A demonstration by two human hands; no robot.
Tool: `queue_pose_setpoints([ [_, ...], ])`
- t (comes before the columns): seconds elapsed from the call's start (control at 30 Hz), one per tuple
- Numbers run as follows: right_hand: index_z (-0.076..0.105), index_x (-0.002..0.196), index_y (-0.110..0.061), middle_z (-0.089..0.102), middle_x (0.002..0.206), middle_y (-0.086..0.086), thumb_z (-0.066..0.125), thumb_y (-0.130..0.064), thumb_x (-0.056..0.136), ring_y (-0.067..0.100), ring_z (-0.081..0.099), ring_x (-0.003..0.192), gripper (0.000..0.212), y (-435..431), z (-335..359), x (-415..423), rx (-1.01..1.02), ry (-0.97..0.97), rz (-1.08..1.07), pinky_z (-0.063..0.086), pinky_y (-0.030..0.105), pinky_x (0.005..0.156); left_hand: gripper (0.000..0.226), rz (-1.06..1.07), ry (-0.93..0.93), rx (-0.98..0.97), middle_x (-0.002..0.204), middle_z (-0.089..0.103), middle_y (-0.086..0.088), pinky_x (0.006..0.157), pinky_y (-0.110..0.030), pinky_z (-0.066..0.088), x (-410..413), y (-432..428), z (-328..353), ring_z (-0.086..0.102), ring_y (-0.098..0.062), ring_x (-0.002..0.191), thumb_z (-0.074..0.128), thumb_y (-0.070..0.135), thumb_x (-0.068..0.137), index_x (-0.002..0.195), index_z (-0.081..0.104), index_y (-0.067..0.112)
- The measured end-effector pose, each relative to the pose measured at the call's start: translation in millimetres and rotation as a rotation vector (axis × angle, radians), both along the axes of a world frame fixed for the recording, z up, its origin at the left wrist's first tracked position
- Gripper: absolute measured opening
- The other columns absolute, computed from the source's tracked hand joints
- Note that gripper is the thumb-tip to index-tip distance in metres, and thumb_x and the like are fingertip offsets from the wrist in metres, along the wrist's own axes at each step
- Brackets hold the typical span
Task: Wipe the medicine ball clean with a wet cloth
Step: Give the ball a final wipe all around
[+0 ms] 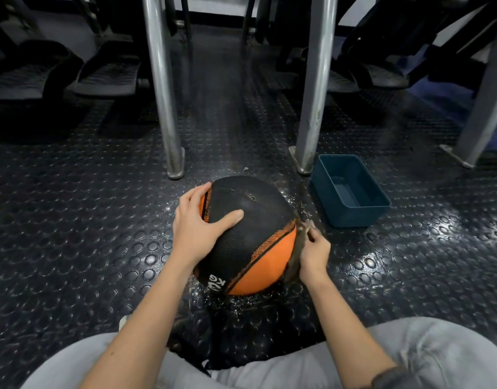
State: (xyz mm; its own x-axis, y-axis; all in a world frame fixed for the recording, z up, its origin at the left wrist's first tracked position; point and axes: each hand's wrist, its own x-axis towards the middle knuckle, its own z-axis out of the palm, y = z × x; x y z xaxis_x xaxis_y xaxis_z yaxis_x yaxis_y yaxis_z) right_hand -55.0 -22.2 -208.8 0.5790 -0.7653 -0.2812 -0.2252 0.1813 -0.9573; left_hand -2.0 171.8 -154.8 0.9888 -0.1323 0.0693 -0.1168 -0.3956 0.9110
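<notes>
the medicine ball [250, 220] hides its own underside. at its 3 o'clock side the cloth [296, 254] is blurred and partly covered by the right hand [314, 255] pinching it. the left hand [198, 226] covers the 9 o'clock side. the digit beside "kg" at 6 o'clock is unreadable. two steel legs [163, 94] run off the frame's 12 o'clock edge.

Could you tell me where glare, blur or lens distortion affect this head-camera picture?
Head view: glare glints off the wet studded floor around the medicine ball; the metal legs splay upward, likely wide-angle distortion; the cloth in the right hand looks motion-blurred; the top of the frame sits in shadow.
</notes>
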Motion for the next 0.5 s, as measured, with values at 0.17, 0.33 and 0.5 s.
queue_pose_setpoints([
  [0.17, 0.065, 0.114, -0.006, 0.055, 0.100, -0.003, 0.052, -0.006, 0.094, 0.017, 0.053, 0.101, 0.024, 28.7, 48.0, 6.7, -0.408, -0.136, 0.033, 0.039, 0.024, 0.092, 0.096, 0.098, 0.022, -0.044, 0.124, 0.029, 0.019, 0.109, -0.034, 0.025, -2.8, 1.3, -2.5, 0.023, 0.001, 0.119, 0.065, 0.070, 0.053, 0.138, 0.039, 0.033],
  [0.33, 0.069, 0.106, -0.016, 0.053, 0.096, -0.006, 0.057, -0.012, 0.091, 0.014, 0.039, 0.089, 0.020, 70.6, 69.9, -0.8, -0.970, -0.276, 0.233, 0.026, 0.004, 0.080, 0.101, 0.129, 0.000, 0.034, 0.132, 0.033, 0.010, 0.112, -0.038, 0.023, -1.1, -6.3, 0.7, 0.027, -0.012, 0.130, 0.057, 0.078, 0.050, 0.138, 0.040, 0.032],
  [0.5, 0.067, 0.111, -0.010, 0.054, 0.095, 0.001, 0.054, -0.006, 0.093, 0.022, 0.052, 0.093, 0.022, 17.6, 48.4, 8.6, -0.679, -0.135, 0.101, 0.041, 0.026, 0.087, 0.096, 0.080, -0.001, 0.078, 0.138, 0.030, 0.010, 0.114, -0.043, 0.022, 0.1, -13.7, 4.0, 0.024, -0.014, 0.134, 0.059, 0.074, 0.054, 0.139, 0.037, 0.035],
])
